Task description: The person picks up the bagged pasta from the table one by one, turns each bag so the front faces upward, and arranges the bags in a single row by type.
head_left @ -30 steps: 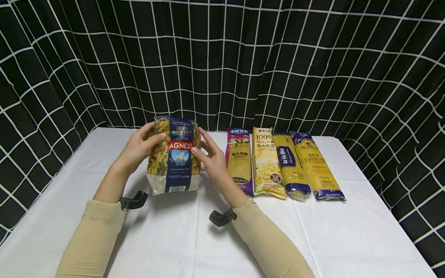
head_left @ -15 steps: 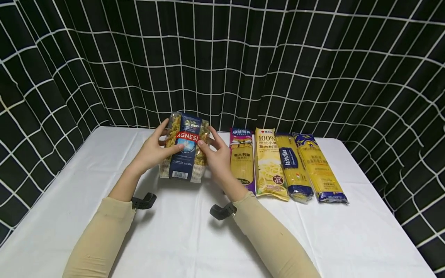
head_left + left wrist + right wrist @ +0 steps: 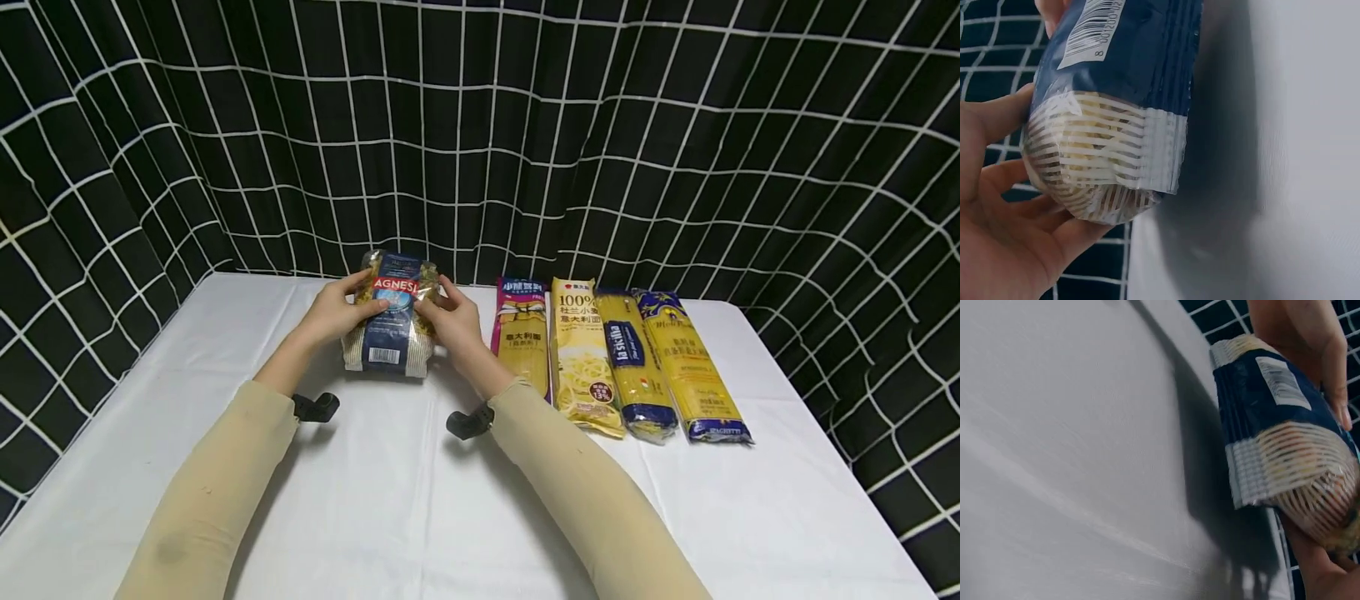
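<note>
A bag of spiral pasta (image 3: 390,333) with a blue label reading AGNESI is held between both hands at the left back of the table. My left hand (image 3: 339,310) grips its left side, thumb across the front and fingers behind. On the other side my right hand (image 3: 455,323) holds the bag the same way, its thumb on the label's edge. In the left wrist view the bag's striped bottom (image 3: 1107,144) faces the camera, with a shadow on the cloth beside it. The right wrist view shows the bag's barcode (image 3: 1283,381) and sealed bottom edge.
Right of the hands lie a purple spaghetti pack (image 3: 522,342), a pale yellow noodle pack (image 3: 585,358), a la Sicilia spaghetti bag (image 3: 637,367) and a blue-and-yellow spaghetti pack (image 3: 693,367) in a row. A white cloth (image 3: 375,500) covers the table; a black gridded curtain (image 3: 465,125) stands behind.
Both hands have brought the pasta bag right and farther back from its spot a second ago, then lower toward the table. The left thumb has shifted down onto the label. The row of packs stays put.
</note>
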A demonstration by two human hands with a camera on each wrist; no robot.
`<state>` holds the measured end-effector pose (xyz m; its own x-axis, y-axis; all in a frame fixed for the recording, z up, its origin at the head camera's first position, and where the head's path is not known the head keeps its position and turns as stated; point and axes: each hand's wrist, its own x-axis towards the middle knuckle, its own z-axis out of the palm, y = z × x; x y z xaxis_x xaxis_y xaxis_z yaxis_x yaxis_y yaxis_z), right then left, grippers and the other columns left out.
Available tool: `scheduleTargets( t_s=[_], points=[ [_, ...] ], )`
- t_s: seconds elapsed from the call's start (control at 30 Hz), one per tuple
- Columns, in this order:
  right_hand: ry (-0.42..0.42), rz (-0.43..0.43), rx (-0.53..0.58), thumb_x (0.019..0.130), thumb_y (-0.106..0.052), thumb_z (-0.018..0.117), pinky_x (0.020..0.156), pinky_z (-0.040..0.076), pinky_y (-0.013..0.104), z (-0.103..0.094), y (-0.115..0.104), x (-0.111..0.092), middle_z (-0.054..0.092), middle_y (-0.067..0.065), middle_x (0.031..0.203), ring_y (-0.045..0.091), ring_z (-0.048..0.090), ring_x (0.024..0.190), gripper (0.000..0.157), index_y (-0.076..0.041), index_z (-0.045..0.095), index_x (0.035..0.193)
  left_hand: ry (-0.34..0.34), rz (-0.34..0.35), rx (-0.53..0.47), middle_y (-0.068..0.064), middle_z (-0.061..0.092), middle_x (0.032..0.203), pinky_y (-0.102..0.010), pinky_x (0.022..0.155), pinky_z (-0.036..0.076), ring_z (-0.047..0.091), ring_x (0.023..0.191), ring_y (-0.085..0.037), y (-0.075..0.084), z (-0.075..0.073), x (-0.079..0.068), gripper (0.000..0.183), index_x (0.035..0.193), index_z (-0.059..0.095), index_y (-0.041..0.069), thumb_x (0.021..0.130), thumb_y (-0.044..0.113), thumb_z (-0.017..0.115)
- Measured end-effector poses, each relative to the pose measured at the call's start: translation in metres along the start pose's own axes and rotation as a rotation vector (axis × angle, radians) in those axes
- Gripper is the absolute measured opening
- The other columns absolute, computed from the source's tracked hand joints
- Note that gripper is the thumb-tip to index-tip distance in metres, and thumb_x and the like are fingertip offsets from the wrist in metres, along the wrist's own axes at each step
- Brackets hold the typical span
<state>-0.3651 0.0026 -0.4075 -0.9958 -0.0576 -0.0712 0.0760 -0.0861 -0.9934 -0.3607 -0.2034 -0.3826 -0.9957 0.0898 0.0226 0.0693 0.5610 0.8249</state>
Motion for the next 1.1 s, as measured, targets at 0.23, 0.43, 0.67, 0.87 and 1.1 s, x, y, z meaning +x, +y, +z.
scheduleTargets(
  t_s=[0.23, 0.43, 0.67, 0.87, 1.1],
  points=[
    [-0.086, 0.021, -0.096, 0.097, -0.010, 0.071, 0.070, 0.056, 0.020, 0.005, 0.008, 0.007, 0.050, 0.019, 0.155, 0.022, 0.063, 0.113, 0.078, -0.017, 0.032, 0.165, -0.049, -0.034, 0.009, -0.032, 0.041, 0.156, -0.055, 0.119, 0.036, 0.043, 0.142, -0.046, -0.016, -0.002, 0.010, 0.076, 0.164, 0.029, 0.005, 0.103, 0.029, 0.067],
    [-0.105, -0.007, -0.208, 0.099, -0.014, 0.071, 0.113, 0.046, 0.037, -0.002, 0.016, 0.009, 0.048, 0.020, 0.157, 0.031, 0.049, 0.142, 0.078, -0.016, 0.030, 0.165, -0.074, -0.042, 0.004, -0.033, 0.041, 0.156, -0.055, 0.119, 0.035, 0.043, 0.142, -0.046, -0.025, 0.007, 0.013, 0.076, 0.164, 0.028, 0.007, 0.103, 0.030, 0.066],
    [-0.104, -0.018, -0.395, 0.103, -0.025, 0.067, 0.124, 0.030, 0.041, -0.014, 0.016, 0.012, 0.041, 0.014, 0.163, 0.031, 0.038, 0.151, 0.073, -0.014, 0.030, 0.165, -0.130, -0.019, 0.047, -0.032, 0.034, 0.161, -0.056, 0.123, 0.027, 0.034, 0.148, -0.046, -0.024, 0.014, 0.021, 0.078, 0.165, 0.023, 0.003, 0.105, 0.035, 0.060],
    [-0.092, -0.061, -0.522, 0.102, -0.033, 0.066, 0.119, 0.039, 0.043, -0.032, 0.014, 0.007, 0.041, 0.014, 0.163, 0.033, 0.051, 0.142, 0.071, -0.020, 0.034, 0.164, -0.115, -0.041, 0.156, -0.030, 0.031, 0.164, -0.060, 0.122, 0.027, 0.030, 0.150, -0.049, -0.024, 0.014, 0.016, 0.082, 0.166, 0.021, 0.005, 0.105, 0.048, 0.055],
    [-0.102, -0.237, -0.723, 0.102, -0.039, 0.063, 0.119, 0.038, 0.051, -0.073, -0.004, -0.017, 0.037, 0.012, 0.166, 0.036, 0.045, 0.146, 0.071, -0.019, 0.034, 0.164, -0.082, -0.017, 0.324, -0.031, 0.020, 0.167, -0.067, 0.121, 0.023, 0.020, 0.154, -0.049, -0.035, -0.008, -0.020, 0.093, 0.166, 0.014, 0.004, 0.101, 0.056, 0.055]
  ],
)
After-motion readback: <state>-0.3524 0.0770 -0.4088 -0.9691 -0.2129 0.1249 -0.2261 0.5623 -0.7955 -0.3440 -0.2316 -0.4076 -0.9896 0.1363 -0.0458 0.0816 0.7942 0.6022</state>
